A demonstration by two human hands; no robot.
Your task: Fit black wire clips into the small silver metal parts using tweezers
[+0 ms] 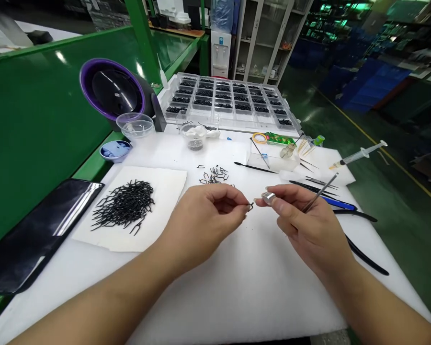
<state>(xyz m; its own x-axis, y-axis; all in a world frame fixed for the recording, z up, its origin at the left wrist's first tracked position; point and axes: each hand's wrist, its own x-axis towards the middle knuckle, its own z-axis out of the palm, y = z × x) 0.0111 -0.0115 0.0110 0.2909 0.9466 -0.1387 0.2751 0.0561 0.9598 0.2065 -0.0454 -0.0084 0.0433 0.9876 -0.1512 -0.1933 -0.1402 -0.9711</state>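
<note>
My left hand (204,220) pinches a small black forked piece (250,206) between thumb and fingertips, its end poking out toward the right. Across a narrow gap, my right hand (309,225) grips a thin metal rod tool (323,189) that slants up to the right. A short silver metal block (268,197) sits at the right thumb and fingertips; I cannot tell whether it belongs to the rod. Loose black forked pieces (215,175) lie just beyond the left hand. To the left, a big heap of forked pieces (124,203) rests on white paper (168,179).
A compartment tray (215,110) of black pieces spans the back. At left stand a purple-rimmed round device (113,91), a clear bowl (135,125) and a blue dish (115,151). A syringe (361,154), tweezers (316,184) and black curved strips (368,256) lie at right.
</note>
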